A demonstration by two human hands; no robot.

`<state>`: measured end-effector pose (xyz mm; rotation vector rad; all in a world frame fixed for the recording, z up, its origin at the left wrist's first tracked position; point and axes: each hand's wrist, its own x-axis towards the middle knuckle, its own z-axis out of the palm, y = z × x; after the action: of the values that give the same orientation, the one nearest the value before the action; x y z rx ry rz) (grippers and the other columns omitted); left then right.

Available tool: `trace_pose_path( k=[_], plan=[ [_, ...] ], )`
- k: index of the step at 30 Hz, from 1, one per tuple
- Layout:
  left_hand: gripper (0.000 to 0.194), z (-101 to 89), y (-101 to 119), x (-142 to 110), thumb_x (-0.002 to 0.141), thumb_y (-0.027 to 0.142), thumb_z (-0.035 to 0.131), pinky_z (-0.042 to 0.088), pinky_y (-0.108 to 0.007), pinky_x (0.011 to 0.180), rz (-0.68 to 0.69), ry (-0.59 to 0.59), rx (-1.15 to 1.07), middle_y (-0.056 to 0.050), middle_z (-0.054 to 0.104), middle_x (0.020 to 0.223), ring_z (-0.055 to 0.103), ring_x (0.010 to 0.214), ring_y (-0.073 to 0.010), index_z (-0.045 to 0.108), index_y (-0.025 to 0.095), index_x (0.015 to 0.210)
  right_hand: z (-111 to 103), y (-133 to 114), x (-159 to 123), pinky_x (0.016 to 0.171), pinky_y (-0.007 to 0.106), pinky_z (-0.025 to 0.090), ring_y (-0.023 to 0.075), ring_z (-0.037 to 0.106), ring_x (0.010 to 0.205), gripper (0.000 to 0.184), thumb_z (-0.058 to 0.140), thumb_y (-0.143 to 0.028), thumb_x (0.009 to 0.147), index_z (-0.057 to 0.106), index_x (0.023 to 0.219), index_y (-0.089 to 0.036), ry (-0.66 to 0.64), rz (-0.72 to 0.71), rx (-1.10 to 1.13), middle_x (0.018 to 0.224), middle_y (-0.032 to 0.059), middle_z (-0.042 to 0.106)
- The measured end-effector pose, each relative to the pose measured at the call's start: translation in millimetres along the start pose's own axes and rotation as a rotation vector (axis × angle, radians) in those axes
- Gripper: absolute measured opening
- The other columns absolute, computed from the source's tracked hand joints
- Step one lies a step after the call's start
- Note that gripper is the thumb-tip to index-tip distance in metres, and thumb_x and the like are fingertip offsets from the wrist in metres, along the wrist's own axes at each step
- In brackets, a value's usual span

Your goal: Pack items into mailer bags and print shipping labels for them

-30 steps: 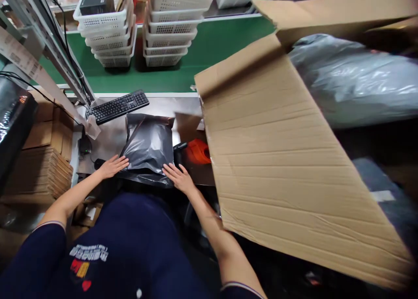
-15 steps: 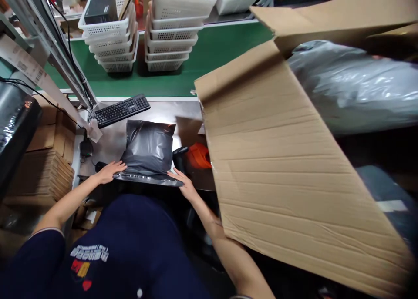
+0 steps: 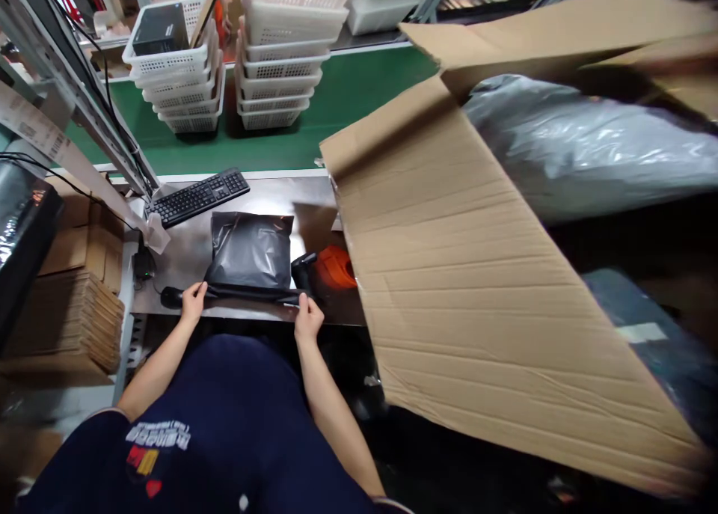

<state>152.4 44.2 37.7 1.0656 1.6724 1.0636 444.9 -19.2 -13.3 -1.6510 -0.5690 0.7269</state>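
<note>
A black plastic mailer bag [image 3: 251, 251] lies on the metal table, bulging in the middle. Its near edge is folded up into a narrow strip. My left hand [image 3: 194, 302] pinches the left end of that strip, close to a black computer mouse [image 3: 171, 298]. At the strip's right end, my right hand [image 3: 308, 318] is closed on the bag's corner. Just right of the bag are a dark handheld device [image 3: 304, 269], partly hidden, and a bright orange item [image 3: 335, 267].
A keyboard [image 3: 197, 197] lies behind the bag. Stacked white baskets [image 3: 277, 87] stand on the green surface [image 3: 359, 99]. A large open cardboard box [image 3: 449, 274], holding grey plastic packages [image 3: 588, 147], fills the right side. Flattened cartons [image 3: 67, 312] are piled at left.
My hands have gone from lying spread on the bag's near edge to pinching its two ends. That edge, flat before, is now folded up toward the bag's body.
</note>
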Motion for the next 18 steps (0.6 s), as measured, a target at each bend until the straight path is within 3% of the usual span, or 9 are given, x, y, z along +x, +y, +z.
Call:
trace_pose_path(
  k=[5,10,13,18],
  plan=[
    [0.018,18.7,5,5,0.092,0.018,0.066,0.05,-0.028,0.108,0.035,0.143,-0.069,-0.007,0.078,0.116,0.068,0.12,-0.0194,0.081,0.022,0.101,13,-8,4,0.063,0.028,0.037,0.0125,0.035,0.061,0.057,0.049,-0.07,0.09,0.039,0.059,-0.024,0.086,-0.159,-0.155,0.059,-0.0054,0.033],
    [0.029,25.8,11,26,0.094,0.02,0.069,0.052,-0.028,0.107,0.022,0.091,0.002,-0.004,0.073,0.132,0.06,0.136,-0.0194,0.076,0.027,0.121,25,-7,21,0.064,0.028,0.038,0.0137,0.038,0.06,0.049,0.045,-0.062,0.093,0.045,0.062,-0.024,0.191,-0.221,-0.214,0.059,-0.0047,0.04],
    [0.033,23.9,9,41,0.096,0.025,0.068,0.045,-0.031,0.114,0.049,0.021,0.135,-0.009,0.071,0.136,0.058,0.138,-0.0231,0.073,0.025,0.128,29,-3,29,0.069,0.029,0.041,0.0152,0.042,0.06,0.046,0.045,-0.058,0.094,0.052,0.064,-0.024,0.191,-0.18,-0.3,0.061,-0.002,0.048],
    [0.03,25.0,6,53,0.091,0.037,0.075,0.039,-0.045,0.117,-0.148,-0.037,0.387,-0.018,0.075,0.119,0.059,0.136,-0.0356,0.077,0.022,0.117,29,2,37,0.075,0.034,0.043,0.0189,0.046,0.061,0.036,0.056,-0.047,0.091,0.063,0.066,-0.024,0.046,-0.006,-0.49,0.059,0.0011,0.051]
  ],
)
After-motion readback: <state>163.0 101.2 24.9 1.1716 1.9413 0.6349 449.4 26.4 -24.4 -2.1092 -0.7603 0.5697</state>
